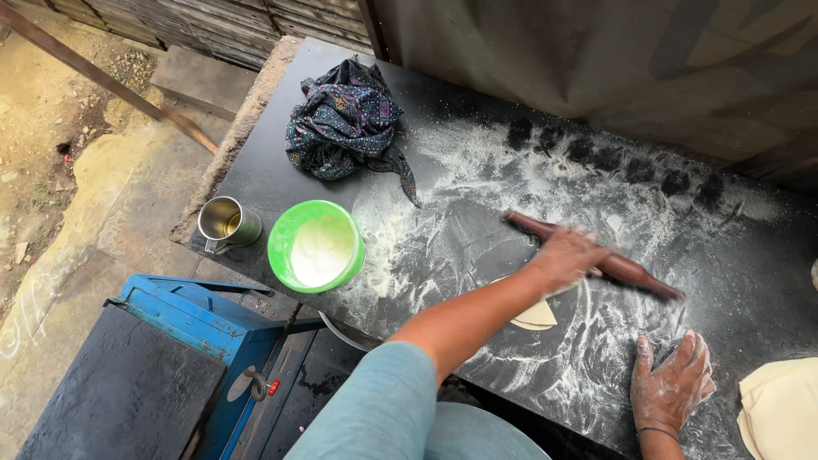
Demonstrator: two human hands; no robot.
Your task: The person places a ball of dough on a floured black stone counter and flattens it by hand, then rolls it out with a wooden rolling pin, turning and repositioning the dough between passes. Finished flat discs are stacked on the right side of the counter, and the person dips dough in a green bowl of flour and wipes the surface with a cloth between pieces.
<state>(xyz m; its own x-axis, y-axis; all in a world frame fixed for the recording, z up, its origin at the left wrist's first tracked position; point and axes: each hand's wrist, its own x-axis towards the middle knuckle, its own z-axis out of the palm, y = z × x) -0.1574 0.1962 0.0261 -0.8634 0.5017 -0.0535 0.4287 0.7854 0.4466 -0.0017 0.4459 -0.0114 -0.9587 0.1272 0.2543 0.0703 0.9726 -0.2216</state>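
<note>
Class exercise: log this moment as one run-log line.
left hand: on rolling pin | dough: under forearm | right hand: flat on floured table

Lighting is soft, even daylight, bright enough for clear detail. No hard shadows fall on the dark worktop (281, 170); only faint shade sits beneath the green bowl (316, 246). Left of the bowl, the steel cup (228, 223) shows a mild glint. Right of the bowl, the rolling pin (635, 274) and left hand (567, 255) are motion-blurred. Straight edges bow slightly toward the frame borders.
</note>
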